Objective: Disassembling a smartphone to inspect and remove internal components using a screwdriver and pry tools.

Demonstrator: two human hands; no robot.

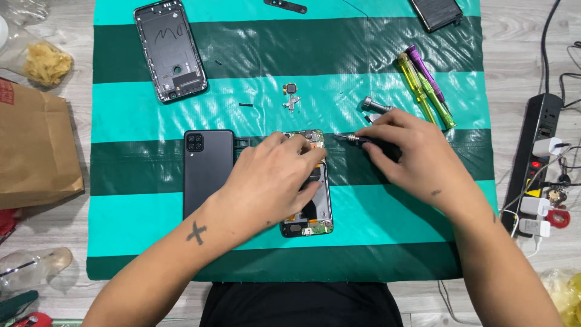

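Note:
An opened phone (321,209) with its circuit board bare lies on a green striped mat (151,103). My left hand (275,181) rests flat on it, fingers pressing near its top end. My right hand (411,154) grips a small screwdriver (348,138), its metal tip pointing left toward the phone's upper right corner. A black back cover (207,169) with a camera cluster lies just left of the phone.
A phone frame (170,49) lies at the mat's upper left, small loose parts (292,97) in the middle. Yellow, green and purple screwdrivers (426,91) sit at upper right. A power strip (535,151) with chargers runs along the right; a brown paper bag (33,148) stands left.

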